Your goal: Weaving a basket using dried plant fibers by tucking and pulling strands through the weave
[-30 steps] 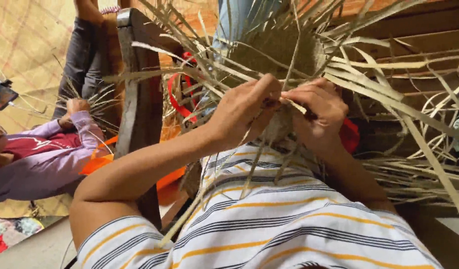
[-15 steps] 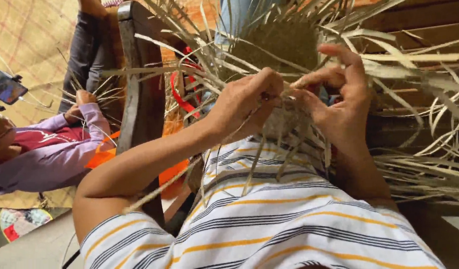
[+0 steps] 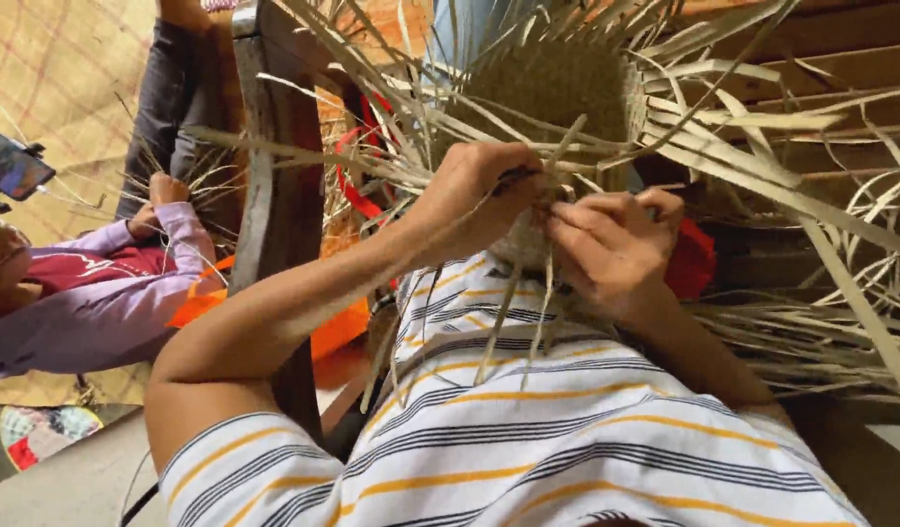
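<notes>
At the near rim of the half-woven palm-leaf basket [image 3: 552,93] propped against your striped shirt [image 3: 567,429], your left hand [image 3: 474,195] pinches a leaf strip [image 3: 567,146] while your right hand [image 3: 611,249], fingers curled, grips neighbouring strips just beside it; you are mid-plait, and I judge the next move calls for tucking that strip under and pulling it snug.

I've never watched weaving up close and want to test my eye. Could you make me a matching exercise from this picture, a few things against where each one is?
Things:
1. left hand
2. right hand
3. woven piece
4. other person's hand

Places:
A. far left, among loose strips beside the wooden post
B. above both hands, ringed by loose strips
C. pinching strips at the woven edge, left of the other hand
D. fingers spread at the woven edge, near the red thing

Pairs: 1-C, 2-D, 3-B, 4-A
</notes>
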